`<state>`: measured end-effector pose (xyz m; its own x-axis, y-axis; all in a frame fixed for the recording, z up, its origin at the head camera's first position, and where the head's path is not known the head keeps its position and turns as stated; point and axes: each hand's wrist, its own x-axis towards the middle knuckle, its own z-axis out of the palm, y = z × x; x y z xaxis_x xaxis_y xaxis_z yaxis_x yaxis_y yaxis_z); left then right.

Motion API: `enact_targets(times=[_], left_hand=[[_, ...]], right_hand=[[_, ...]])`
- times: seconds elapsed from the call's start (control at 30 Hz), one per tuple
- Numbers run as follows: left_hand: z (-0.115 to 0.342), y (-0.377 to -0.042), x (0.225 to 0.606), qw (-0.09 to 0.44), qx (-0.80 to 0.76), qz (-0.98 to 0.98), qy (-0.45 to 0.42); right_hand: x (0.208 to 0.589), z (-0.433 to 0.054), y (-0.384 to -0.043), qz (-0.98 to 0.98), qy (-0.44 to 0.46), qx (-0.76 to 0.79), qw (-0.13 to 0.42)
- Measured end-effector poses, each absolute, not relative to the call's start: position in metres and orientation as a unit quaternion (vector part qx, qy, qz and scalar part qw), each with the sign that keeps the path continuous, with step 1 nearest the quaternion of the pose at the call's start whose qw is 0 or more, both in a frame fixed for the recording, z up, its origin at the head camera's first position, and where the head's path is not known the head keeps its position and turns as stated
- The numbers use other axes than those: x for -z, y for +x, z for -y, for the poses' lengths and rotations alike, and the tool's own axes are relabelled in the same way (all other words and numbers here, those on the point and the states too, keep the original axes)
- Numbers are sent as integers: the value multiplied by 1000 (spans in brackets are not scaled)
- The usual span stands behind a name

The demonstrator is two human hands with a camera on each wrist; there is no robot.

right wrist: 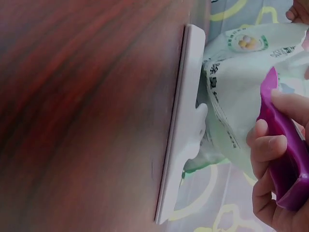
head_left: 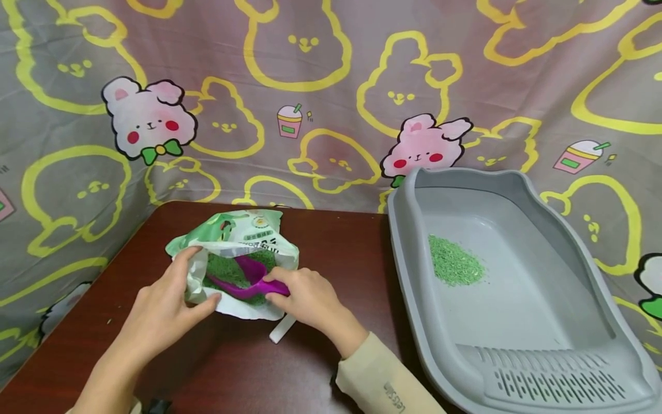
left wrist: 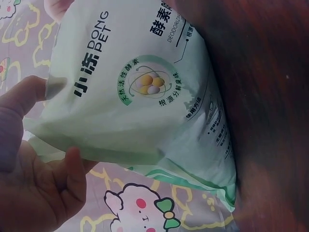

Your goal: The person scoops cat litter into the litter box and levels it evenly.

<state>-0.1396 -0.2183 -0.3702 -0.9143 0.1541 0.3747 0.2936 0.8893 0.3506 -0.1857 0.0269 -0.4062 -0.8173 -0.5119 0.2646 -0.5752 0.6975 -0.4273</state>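
Observation:
A white and green bag of cat litter (head_left: 243,227) stands on the table with its mouth spread wide, green granules (head_left: 222,269) inside. At its left edge, my left hand (head_left: 162,302) grips the rim between thumb and fingers; the left wrist view shows this hand (left wrist: 46,179) at the corner of the printed bag (left wrist: 130,111). My right hand (head_left: 310,296) holds a purple scoop (head_left: 251,269) by its handle. The scoop's head is inside the bag's mouth, over the granules. In the right wrist view the fingers curl round the purple handle (right wrist: 285,130).
A large grey litter box (head_left: 517,299) stands to the right, with a small heap of green granules (head_left: 455,261) at its left side and a slotted step in front. A white sealing clip (right wrist: 186,125) lies before the bag on the dark table (head_left: 341,259). Patterned cloth (head_left: 331,115) hangs behind.

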Motion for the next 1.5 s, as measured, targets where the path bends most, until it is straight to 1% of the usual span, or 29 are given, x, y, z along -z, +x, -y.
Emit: enact_targets(times=[0.17,0.3,0.53,0.67,0.8,0.93,1.2,1.5], left_hand=[[218,-139,370,175,206,956,-119],[217,-138,369,178,207,954,-121],[218,-139,367,175,208,955,-122],[219,-139,367,172,210,955,-121],[220,-139,367,173,212,954,-121],[220,-139,367,167,215,955,-119],[219,-141,368,159,212,957,-120],[220,-139,370,159,211,957,-121]], right_hand=[[405,-35,-184,911,303,-277,41],[404,-43,-183,900,319,-294,37],[406,-57,-181,879,362,-302,63],[407,-62,-179,873,383,-289,89],[408,-66,-176,871,390,-276,115],[407,-70,-174,871,385,-276,129],[405,-78,-173,870,382,-280,137],[400,-83,-167,873,372,-291,123]])
